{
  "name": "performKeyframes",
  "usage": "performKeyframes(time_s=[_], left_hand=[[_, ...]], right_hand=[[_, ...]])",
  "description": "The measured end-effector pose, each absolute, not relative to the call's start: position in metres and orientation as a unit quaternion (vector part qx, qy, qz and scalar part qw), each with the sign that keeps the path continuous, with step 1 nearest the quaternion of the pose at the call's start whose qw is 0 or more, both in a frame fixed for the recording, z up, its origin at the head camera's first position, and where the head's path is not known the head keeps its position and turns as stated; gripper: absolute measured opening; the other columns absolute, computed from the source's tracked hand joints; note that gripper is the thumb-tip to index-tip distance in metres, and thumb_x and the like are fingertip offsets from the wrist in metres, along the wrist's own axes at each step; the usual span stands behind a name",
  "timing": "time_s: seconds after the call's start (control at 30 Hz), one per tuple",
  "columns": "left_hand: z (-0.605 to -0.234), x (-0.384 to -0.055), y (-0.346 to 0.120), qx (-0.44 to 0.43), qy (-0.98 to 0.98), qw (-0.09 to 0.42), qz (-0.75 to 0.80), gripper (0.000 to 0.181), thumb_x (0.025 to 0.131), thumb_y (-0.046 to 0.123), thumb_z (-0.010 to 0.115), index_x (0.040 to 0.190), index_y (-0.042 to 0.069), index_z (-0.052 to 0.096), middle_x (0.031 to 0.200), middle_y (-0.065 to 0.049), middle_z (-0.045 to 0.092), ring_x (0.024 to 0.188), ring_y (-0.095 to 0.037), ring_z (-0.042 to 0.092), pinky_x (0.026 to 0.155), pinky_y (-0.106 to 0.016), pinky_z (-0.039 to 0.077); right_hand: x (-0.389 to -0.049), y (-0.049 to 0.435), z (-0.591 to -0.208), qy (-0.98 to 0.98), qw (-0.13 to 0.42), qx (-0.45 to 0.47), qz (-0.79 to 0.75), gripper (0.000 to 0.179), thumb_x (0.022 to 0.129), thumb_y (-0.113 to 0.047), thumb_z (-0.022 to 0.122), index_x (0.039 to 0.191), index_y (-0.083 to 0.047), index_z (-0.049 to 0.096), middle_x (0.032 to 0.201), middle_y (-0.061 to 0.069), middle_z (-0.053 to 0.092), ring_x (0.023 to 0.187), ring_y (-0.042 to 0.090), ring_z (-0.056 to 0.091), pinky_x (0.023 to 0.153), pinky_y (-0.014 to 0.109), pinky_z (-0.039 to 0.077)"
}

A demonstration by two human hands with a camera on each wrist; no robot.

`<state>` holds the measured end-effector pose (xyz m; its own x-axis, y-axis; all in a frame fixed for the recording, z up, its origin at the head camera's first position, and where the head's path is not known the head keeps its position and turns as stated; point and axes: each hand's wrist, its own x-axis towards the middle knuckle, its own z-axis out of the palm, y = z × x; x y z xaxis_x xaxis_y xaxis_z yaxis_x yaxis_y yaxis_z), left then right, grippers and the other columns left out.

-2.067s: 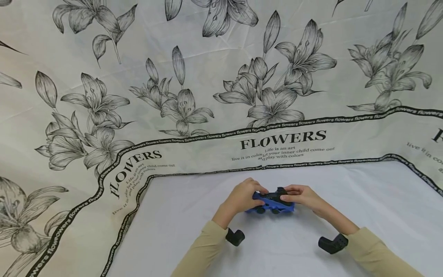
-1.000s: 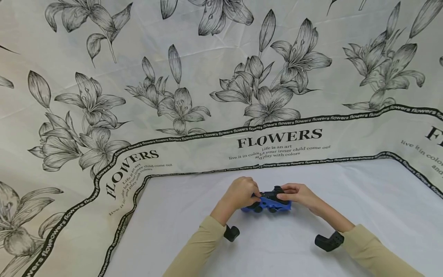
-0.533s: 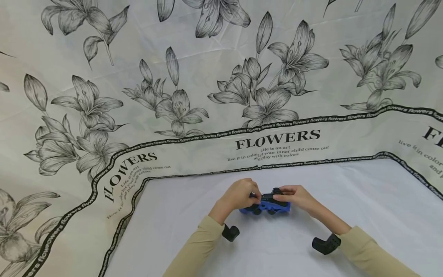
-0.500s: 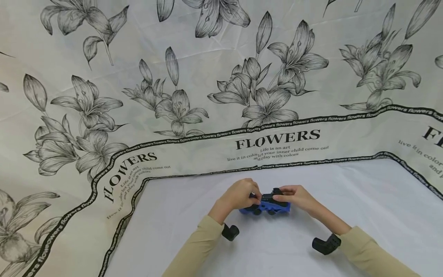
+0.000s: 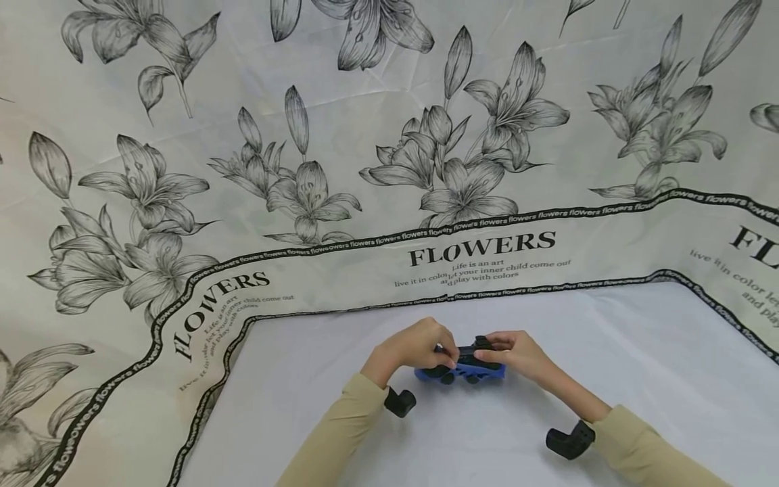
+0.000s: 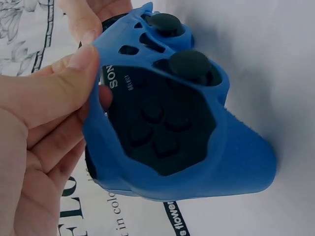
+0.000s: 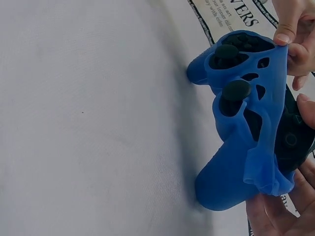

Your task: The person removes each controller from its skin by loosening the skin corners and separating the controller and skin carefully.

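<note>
Black plastic gamepad in a blue rubbery sleeve: head view, between my left hand and right hand over white cloth. Left wrist: I pinch the sleeve's edge, this end looks nearly dressed. Right wrist: I grip the exposed end, seemingly unfinished.

The white table shows faint creases and – in the right wrist view – one tiny dark speck. A blue-and-black controller is low over it, toward the far edge between both far corners – contact with the surface unclear.
</note>
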<state>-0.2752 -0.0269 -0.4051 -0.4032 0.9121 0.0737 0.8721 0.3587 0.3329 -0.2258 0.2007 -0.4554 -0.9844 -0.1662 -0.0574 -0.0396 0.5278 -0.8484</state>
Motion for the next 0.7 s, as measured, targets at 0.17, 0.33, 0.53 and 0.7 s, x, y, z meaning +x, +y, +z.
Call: performKeyframes(time_s=[0.17, 0.33, 0.53, 0.7], left_hand=[[-0.402, -0.275, -0.023, 0.531, 0.828, 0.101, 0.149, 0.008, 0.086, 0.014, 0.072, 0.09, 0.011, 0.077, 0.086, 0.005, 0.074, 0.072, 0.007, 0.058, 0.07, -0.004, 0.045], [-0.4, -0.277, -0.021, 0.522, 0.84, 0.102, 0.105, 0.004, 0.086, 0.019, 0.072, 0.085, 0.016, 0.075, 0.08, 0.012, 0.07, 0.07, 0.007, 0.055, 0.069, -0.005, 0.044], [-0.398, -0.278, -0.018, 0.523, 0.842, 0.107, 0.076, 0.006, 0.086, 0.022, 0.072, 0.081, 0.019, 0.072, 0.075, 0.015, 0.064, 0.068, 0.005, 0.052, 0.067, -0.007, 0.041], [-0.4, -0.279, -0.016, 0.525, 0.84, 0.117, 0.071, 0.006, 0.087, 0.022, 0.072, 0.083, 0.018, 0.072, 0.075, 0.014, 0.063, 0.068, 0.004, 0.052, 0.066, -0.008, 0.041]], right_hand=[[-0.223, 0.201, -0.456, 0.879, 0.057, -0.074, -0.468, 0.068, 0.084, -0.039, 0.071, 0.129, 0.009, 0.053, 0.129, 0.029, 0.057, 0.12, 0.045, 0.054, 0.091, 0.052, 0.051], [-0.225, 0.201, -0.457, 0.885, 0.052, -0.105, -0.45, 0.063, 0.085, -0.037, 0.07, 0.126, 0.008, 0.056, 0.124, 0.026, 0.061, 0.116, 0.044, 0.056, 0.089, 0.049, 0.053], [-0.226, 0.202, -0.457, 0.889, 0.052, -0.128, -0.438, 0.061, 0.085, -0.034, 0.07, 0.125, 0.009, 0.056, 0.121, 0.026, 0.062, 0.112, 0.042, 0.059, 0.089, 0.05, 0.052], [-0.225, 0.202, -0.458, 0.887, 0.051, -0.137, -0.438, 0.06, 0.086, -0.032, 0.07, 0.126, 0.011, 0.055, 0.123, 0.028, 0.06, 0.114, 0.044, 0.058, 0.092, 0.051, 0.051]])
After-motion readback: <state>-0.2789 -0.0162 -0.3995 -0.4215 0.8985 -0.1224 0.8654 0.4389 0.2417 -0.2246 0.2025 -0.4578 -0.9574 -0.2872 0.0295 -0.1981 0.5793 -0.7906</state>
